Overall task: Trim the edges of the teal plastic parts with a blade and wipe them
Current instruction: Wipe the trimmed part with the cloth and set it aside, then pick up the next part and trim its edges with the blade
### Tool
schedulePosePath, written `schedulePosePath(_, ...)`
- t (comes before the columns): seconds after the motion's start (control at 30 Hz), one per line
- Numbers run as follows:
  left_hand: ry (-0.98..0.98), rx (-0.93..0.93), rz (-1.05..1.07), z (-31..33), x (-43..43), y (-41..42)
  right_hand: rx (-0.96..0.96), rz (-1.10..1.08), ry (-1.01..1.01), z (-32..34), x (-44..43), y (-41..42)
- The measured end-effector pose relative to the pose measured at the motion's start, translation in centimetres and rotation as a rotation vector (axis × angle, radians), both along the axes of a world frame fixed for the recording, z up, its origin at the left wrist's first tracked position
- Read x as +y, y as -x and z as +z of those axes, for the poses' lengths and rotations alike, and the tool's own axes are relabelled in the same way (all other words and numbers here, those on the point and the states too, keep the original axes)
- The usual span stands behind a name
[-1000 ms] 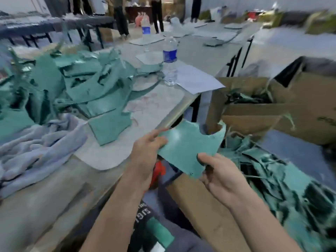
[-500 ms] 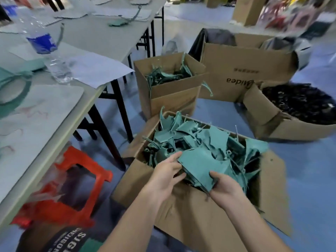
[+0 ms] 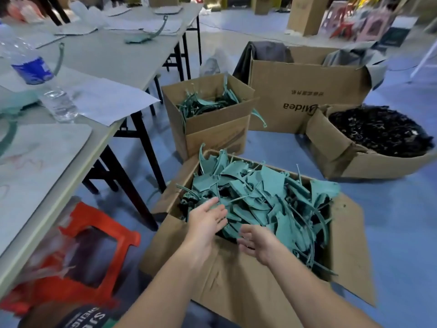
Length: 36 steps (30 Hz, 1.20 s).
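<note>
A big cardboard box (image 3: 236, 287) on the floor in front of me is heaped with teal plastic parts (image 3: 262, 200). My left hand (image 3: 208, 218) hovers over the near left side of the heap, palm turned right, fingers spread, holding nothing. Just to the right and a little nearer, my right hand (image 3: 257, 242) faces it, fingers apart and empty. Both hands sit just above the near edge of the pile. No blade or wiping cloth is in view.
The grey work table (image 3: 113, 60) runs along the left with a water bottle (image 3: 40, 79) and paper sheets. A red plastic stool (image 3: 78, 254) stands under it. Beyond are a smaller box of teal strips (image 3: 212, 129), a large Midea box (image 3: 302, 105) and a box of black parts (image 3: 376, 147).
I turned from the table to the floor box while holding a teal part in both hands. That part now lies in the box and both hands have opened.
</note>
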State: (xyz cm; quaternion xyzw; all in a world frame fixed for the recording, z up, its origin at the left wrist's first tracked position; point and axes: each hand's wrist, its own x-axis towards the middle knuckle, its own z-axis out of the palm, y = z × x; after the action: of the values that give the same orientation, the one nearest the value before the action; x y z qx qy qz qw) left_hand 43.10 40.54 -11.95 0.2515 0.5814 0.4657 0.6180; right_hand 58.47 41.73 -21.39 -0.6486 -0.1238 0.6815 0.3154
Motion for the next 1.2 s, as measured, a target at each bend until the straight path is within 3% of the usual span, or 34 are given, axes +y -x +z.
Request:
schedulePosePath(0.07, -0.033, -0.005, 0.094, 0.1, -0.2, 1.6, 0.077, 0.087, -0.060, 1.7, -0.4, 3.5)
schedulePosePath(0.23, -0.083, 0.189, 0.231, 2.0, -0.7, 5.4, 0.254, 0.215, -0.280, 9.3, -0.4, 10.9)
schedulePosePath(0.47, -0.297, 0.372, 0.514, 10.6, -1.6, 14.7, 0.416, 0.468, -0.588, 20.2, -1.7, 19.3)
schedulePosePath(0.63, -0.392, 0.519, 0.696, 17.0, -6.1, 21.9, 0.494, 0.691, -0.717, 26.3, -3.6, 27.9)
schedulePosePath(0.83, -0.376, 0.784, 0.969, 19.5, -15.3, 30.7, 0.611, 1.042, -0.804, 29.4, -10.3, 38.2)
schedulePosePath(1.0, -0.396, 0.776, 1.065, 19.7, -23.6, 36.6, 0.581, 1.080, -0.761, 30.0, -14.3, 44.9)
schedulePosePath(1.2, -0.414, 0.673, 1.498, 19.0, -35.6, 42.2, 0.568, 1.178, -0.732, 29.0, -17.5, 51.8)
